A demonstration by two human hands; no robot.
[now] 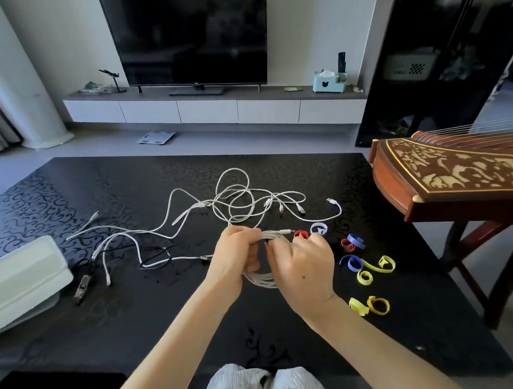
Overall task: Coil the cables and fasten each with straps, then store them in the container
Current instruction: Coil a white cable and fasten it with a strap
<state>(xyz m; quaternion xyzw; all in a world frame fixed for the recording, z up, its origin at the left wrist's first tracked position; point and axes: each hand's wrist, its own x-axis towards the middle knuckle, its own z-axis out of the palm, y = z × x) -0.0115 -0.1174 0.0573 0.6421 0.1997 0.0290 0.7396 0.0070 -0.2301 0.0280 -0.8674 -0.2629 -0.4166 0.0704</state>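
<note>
One black patterned table holds everything. Behind it stands one dark TV; the small mark on its lower edge is too small to read. One white container sits at the table's left edge, well apart from the hands.

White cables lie loose and tangled across the middle; how many, I cannot tell. One black cable lies among them.

One white coil is held above the table's middle. The left hand grips it, fingers curled round the strands. The right hand pinches its top with bent fingers.

Nine straps lie just right of the hands: four yellow, two blue, two red, one whitish. No readable writing shows.
</note>
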